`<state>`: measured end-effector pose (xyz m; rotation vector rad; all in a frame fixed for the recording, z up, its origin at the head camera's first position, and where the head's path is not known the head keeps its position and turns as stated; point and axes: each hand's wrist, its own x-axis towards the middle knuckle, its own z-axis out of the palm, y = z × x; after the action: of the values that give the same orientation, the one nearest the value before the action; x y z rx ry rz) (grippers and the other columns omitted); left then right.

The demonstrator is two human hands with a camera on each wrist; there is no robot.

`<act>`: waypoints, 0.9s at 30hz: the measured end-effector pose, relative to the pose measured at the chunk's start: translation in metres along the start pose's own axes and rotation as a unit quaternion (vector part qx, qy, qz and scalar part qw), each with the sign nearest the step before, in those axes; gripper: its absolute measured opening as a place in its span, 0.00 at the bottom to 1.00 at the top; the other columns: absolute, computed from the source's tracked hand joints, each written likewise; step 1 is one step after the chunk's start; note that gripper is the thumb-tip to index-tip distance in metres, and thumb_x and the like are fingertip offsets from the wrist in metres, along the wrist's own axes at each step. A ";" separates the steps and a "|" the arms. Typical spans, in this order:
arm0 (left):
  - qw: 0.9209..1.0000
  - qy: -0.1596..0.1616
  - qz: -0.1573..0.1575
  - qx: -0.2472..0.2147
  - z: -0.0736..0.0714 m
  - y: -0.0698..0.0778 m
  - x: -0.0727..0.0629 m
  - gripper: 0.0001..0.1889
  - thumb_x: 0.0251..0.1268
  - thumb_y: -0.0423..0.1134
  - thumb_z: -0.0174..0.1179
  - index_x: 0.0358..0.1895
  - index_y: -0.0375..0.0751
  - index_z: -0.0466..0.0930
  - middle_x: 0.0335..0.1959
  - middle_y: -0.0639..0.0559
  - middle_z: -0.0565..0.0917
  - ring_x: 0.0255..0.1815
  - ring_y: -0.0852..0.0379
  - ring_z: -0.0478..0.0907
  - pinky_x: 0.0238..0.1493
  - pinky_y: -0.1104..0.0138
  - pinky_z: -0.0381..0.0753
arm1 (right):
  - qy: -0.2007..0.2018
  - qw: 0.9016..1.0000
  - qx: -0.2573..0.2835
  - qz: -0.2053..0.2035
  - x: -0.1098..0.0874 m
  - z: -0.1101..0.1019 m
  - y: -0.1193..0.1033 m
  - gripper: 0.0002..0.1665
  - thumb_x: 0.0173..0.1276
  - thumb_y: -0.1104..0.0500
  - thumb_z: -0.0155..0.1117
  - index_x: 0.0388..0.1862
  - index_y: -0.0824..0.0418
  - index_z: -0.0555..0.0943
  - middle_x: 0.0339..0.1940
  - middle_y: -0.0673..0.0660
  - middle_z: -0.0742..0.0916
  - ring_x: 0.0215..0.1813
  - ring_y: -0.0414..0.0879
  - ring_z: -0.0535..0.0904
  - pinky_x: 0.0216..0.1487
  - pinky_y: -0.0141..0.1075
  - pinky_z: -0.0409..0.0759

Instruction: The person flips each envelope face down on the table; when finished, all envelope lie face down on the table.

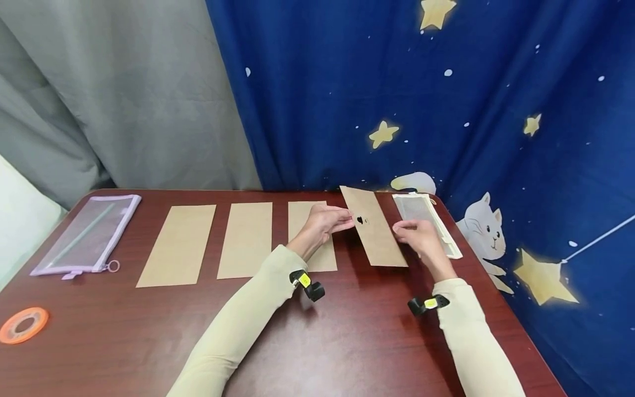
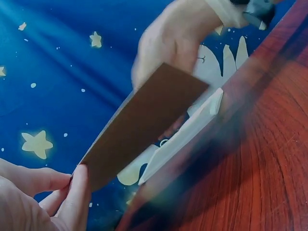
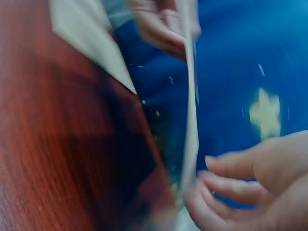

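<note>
A rectangular piece of brown kraft paper point(image 1: 379, 231) with small black marks is raised and tilted above the table's right part. My left hand point(image 1: 326, 219) pinches it at its left edge; thumb and fingertips meet on the paper in the left wrist view. On the other side, my right hand point(image 1: 419, 238) is at the paper's right edge. The right wrist view shows its fingertips at the paper point(image 3: 191, 120), with the thumb apart from it. Three similar kraft paper pieces lie in a row to the left, the nearest one point(image 1: 322, 256) partly behind my left hand.
A cream-edged mesh zip pouch point(image 1: 448, 240) lies by the right edge, partly behind my right hand. At far left are a purple mesh zip pouch point(image 1: 111, 220) and an orange tape roll point(image 1: 42, 318). Curtains point(image 1: 317, 99) hang behind the dark red table point(image 1: 347, 342).
</note>
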<state>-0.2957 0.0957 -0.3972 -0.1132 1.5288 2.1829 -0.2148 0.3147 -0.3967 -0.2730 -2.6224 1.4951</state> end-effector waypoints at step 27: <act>0.995 0.034 0.070 0.055 0.019 0.007 -0.015 0.14 0.68 0.28 0.62 0.52 0.21 0.82 0.49 0.27 0.85 0.36 0.48 0.90 0.42 0.63 0.90 | 0.188 0.877 -0.388 -0.212 -0.041 0.078 -0.071 0.06 0.62 0.68 0.66 0.26 0.69 0.83 0.26 0.64 0.82 0.32 0.63 0.83 0.31 0.54 0.85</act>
<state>-0.2813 0.1057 -0.3795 -0.0461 1.7405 2.2157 -0.1966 0.2055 -0.3752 -0.0265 -2.5664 0.1831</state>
